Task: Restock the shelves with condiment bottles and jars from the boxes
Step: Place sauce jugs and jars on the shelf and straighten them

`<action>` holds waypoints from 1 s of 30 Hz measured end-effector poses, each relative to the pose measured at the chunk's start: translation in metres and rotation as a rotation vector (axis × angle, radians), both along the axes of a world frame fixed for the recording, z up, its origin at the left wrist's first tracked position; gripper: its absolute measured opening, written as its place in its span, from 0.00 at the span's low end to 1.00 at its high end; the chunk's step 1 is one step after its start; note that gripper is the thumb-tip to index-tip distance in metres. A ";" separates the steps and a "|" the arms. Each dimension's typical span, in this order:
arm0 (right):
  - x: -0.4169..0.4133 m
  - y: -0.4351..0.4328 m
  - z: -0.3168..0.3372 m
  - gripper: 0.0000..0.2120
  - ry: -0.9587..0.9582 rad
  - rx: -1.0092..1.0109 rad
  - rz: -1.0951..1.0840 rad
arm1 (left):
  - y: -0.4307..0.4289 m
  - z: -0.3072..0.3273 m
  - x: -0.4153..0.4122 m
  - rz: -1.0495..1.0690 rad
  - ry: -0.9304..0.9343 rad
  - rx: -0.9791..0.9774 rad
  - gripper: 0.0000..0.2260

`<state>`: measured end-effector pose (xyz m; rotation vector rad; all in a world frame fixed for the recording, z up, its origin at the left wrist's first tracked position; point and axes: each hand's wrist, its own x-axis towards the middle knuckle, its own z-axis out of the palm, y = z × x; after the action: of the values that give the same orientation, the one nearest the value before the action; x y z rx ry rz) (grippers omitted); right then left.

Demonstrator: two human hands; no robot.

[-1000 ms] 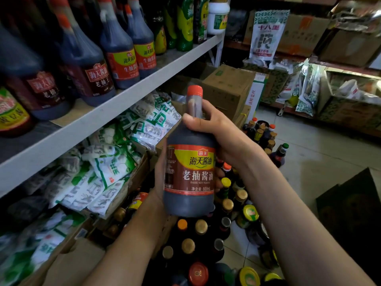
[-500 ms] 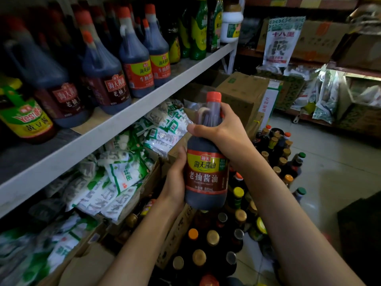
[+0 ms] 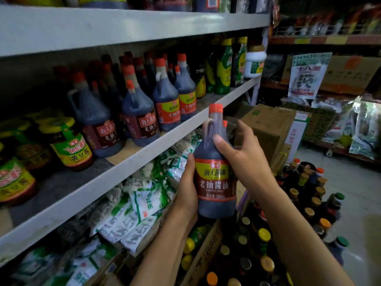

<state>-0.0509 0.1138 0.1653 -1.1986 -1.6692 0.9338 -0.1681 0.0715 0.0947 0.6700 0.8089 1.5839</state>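
Note:
I hold a dark soy sauce bottle [image 3: 215, 182] with an orange cap and a red-and-yellow label, upright, in front of the grey shelf [image 3: 132, 159]. My left hand [image 3: 186, 195] cups its lower left side and base. My right hand [image 3: 241, 153] wraps its shoulder by the handle; a second orange cap shows just behind it. On the shelf stand several matching soy sauce bottles [image 3: 140, 118] and yellow-lidded jars [image 3: 68, 145]. Below my arms, an open cardboard box [image 3: 204, 250] holds several capped bottles [image 3: 263, 240].
White-and-green bags [image 3: 142, 203] fill the shelf below. Green bottles [image 3: 222, 67] and a white tub [image 3: 254, 60] stand at the shelf's right end. Closed cardboard boxes [image 3: 266, 126] sit behind the bottle. More bottles [image 3: 313, 195] stand on the floor at right, with racks of bagged goods beyond.
My view has tilted up, so more of the bottle shelf and an upper shelf show. The bottle in both hands has risen towards the shelf edge.

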 end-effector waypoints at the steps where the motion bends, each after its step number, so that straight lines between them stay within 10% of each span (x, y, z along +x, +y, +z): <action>1: 0.004 0.001 0.001 0.42 -0.013 -0.069 0.027 | 0.001 -0.001 0.001 0.014 -0.005 -0.003 0.25; 5: 0.005 -0.004 0.004 0.32 -0.052 -0.202 0.197 | 0.002 0.003 0.000 0.109 0.038 -0.051 0.30; 13: -0.014 -0.009 0.034 0.57 0.274 -0.254 0.320 | 0.017 0.057 -0.017 0.270 0.091 0.023 0.30; 20: -0.022 -0.015 0.086 0.38 0.404 -0.243 0.333 | 0.008 0.125 -0.019 0.285 0.214 0.062 0.26; 27: -0.023 0.000 0.127 0.32 0.662 -0.209 0.396 | -0.002 0.197 -0.065 0.021 0.654 0.068 0.19; 30: -0.026 0.003 0.134 0.36 0.677 -0.190 0.378 | -0.010 0.220 -0.091 0.258 1.057 0.151 0.09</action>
<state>-0.0772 0.1171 0.2996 -0.5693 -1.2777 1.5554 -0.2590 0.0611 0.3143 1.6177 1.5888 1.4678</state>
